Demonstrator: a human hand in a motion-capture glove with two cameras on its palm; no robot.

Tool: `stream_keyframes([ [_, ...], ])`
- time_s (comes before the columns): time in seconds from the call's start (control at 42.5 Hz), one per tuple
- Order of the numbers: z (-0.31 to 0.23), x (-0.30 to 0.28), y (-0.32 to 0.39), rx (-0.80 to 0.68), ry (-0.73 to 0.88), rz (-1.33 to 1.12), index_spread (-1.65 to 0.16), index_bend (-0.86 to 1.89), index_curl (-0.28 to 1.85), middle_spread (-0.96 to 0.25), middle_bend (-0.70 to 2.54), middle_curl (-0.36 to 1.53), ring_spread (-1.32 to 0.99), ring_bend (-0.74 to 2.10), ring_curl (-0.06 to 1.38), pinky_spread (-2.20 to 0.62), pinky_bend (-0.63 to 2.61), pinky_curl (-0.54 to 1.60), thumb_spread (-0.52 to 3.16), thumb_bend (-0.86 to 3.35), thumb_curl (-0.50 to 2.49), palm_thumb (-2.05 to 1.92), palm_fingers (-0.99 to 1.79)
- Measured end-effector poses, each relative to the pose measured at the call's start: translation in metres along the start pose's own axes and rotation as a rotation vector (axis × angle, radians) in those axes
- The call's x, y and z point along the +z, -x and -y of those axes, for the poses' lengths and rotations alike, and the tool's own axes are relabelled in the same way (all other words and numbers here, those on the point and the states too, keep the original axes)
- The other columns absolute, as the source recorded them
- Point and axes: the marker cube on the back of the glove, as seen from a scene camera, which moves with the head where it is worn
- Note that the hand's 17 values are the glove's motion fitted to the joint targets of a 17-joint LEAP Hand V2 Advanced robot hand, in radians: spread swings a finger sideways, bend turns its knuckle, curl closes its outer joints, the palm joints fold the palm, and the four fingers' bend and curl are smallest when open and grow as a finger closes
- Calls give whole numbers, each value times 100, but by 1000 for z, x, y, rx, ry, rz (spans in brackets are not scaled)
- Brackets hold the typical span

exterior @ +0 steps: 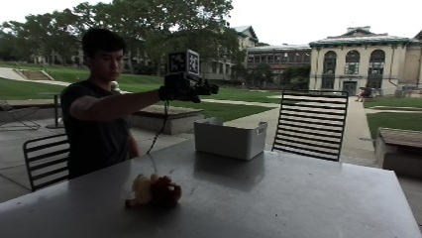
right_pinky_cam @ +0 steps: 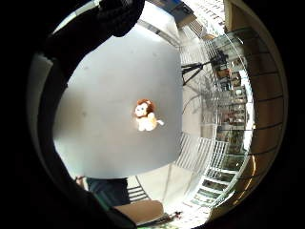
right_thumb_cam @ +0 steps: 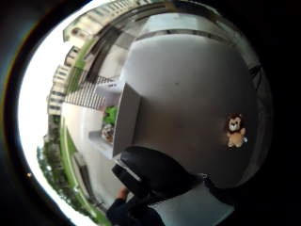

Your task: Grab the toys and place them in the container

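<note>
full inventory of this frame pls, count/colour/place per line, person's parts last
lion toy: 1, brown mane with tan body, lying on the table near the person's side, apart from the container
container: 1, white, on the table's far edge; the thumb side palm view shows something green and another toy inside
table: 1, grey
chairs: 2, black slatted, one behind the container, one beside the person
right hand: 1, black glove, raised in the air above the table, holding nothing
</note>
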Motion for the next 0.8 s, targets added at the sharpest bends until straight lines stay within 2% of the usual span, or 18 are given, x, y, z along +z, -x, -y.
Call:
stream_keyframes([
  [0.33, -1, 90, -144, 161, 28, 46, -29, 5, 16, -4, 19, 39, -2, 32, 25, 3, 100, 30, 90, -9, 21, -12, -16],
  [0.636, -27, 188, -188, 269, 155, 63, -30, 5, 13, -5, 20, 39, -2, 31, 26, 3, 97, 31, 90, -9, 21, -11, -18],
  [0.801, -40, 221, -197, 300, 204, 58, -30, 5, 11, -4, 16, 38, -2, 32, 28, 3, 98, 31, 91, -8, 21, -10, -19],
])
